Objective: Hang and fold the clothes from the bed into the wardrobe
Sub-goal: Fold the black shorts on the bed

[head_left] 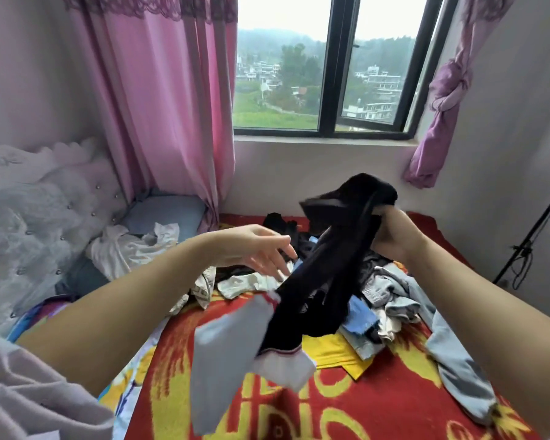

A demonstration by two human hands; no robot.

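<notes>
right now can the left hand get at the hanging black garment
Probably yes: the left hand is open and empty beside the black garment held up by the right hand, with nothing between them.

Right hand (391,239) lifts black garment (327,268) above bed (378,401).

Black garment (324,268) with white-and-red-trimmed cuffs hangs bunched and blurred above the bed (378,401), top end clenched in right hand (391,236), over a jumbled pile of clothes (385,296) (white, grey, blue, yellow, black) on the red-yellow blanket.
</notes>
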